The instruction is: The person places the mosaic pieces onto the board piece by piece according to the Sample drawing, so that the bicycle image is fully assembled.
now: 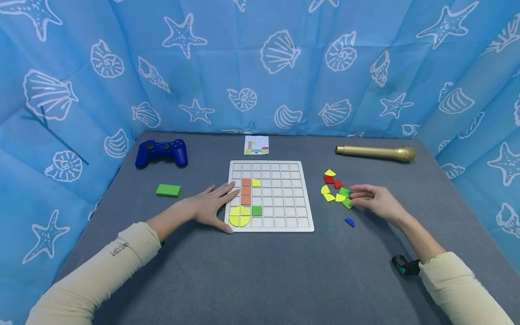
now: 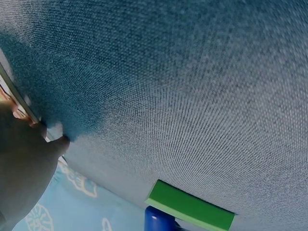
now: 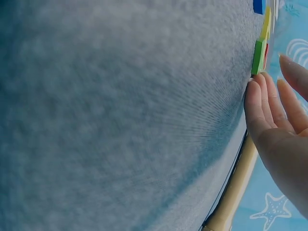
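A white grid board (image 1: 284,198) lies in the middle of the table. Set in its left part are orange squares (image 1: 246,191) in a column, a yellow quarter-circle (image 1: 256,182), a yellow circle (image 1: 239,216) of quarter pieces and a green square (image 1: 257,211). My left hand (image 1: 213,206) rests along the board's left edge, fingers spread. To the board's right is a loose cluster of green squares (image 1: 344,192), yellow quarter-circles (image 1: 340,197) and red pieces (image 1: 328,179). My right hand (image 1: 378,203) has its fairly straight fingertips beside the green squares; in the right wrist view they reach a green tile (image 3: 258,57).
A blue half-round piece (image 1: 350,222) lies nearer me. Behind the board is a small pattern card (image 1: 256,145). A blue game controller (image 1: 161,152) and a green block (image 1: 168,190) are at left, a gold microphone (image 1: 373,152) at back right. A shell-patterned curtain (image 1: 243,67) surrounds the table.
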`<state>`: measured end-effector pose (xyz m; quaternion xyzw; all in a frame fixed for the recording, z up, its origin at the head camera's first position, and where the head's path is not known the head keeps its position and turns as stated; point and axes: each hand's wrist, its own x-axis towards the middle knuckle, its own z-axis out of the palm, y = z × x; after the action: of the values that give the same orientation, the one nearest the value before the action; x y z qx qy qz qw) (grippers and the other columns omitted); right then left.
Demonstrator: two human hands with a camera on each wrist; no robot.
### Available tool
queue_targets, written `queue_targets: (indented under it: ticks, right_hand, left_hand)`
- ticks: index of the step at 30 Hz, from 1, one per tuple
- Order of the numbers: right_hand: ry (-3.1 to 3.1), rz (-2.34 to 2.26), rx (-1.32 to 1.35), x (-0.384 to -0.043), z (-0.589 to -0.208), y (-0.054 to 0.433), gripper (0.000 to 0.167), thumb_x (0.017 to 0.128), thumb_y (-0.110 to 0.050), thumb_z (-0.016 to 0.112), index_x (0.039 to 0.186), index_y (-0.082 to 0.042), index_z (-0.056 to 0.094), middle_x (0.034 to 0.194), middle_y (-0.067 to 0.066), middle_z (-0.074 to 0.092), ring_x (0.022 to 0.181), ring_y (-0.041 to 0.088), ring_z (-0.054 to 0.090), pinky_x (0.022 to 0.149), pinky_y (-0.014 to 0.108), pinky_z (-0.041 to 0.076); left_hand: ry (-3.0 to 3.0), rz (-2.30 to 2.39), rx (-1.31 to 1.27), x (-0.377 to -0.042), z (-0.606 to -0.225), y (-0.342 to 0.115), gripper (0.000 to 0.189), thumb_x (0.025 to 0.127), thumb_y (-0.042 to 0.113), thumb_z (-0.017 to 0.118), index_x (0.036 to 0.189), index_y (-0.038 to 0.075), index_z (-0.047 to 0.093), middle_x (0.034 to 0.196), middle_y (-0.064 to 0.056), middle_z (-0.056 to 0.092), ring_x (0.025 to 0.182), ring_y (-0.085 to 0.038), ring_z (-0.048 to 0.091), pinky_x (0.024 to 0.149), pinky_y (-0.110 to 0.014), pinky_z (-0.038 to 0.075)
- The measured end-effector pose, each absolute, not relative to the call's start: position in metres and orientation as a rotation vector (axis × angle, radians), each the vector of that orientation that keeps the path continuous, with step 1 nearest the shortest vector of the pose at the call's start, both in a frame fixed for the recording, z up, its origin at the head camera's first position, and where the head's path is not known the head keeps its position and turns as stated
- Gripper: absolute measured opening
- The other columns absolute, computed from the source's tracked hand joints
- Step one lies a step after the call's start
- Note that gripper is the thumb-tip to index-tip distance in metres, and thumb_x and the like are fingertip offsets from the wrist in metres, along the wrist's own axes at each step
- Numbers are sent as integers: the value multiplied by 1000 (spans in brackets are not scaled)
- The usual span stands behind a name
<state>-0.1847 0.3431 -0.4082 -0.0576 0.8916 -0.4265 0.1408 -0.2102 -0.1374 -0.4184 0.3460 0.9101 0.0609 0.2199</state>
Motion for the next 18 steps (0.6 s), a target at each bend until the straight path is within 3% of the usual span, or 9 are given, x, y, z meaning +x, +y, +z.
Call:
queue_targets:
  ticks: [7,18]
  right_hand:
    - [2595,-1228,-234,-183,-411,339,49,92,-15,65,133,8,49,117,24,60,104,28,60,76,24,51]
    - [2773,-1069,-395,-184,-419,332,43,84,-7,74,121,8,59,106,18,64,92,27,60,73,22,49]
  left_hand:
    - [2518,159,959,-210,-418,-137,115,72,79,57,155,19,5,159,-6,-6,144,-22,-3,112,-50,4]
    - [2520,145,956,-210,-418,-136,116,71,80,56,155,19,5,159,-7,-6,144,-22,-3,112,-50,5]
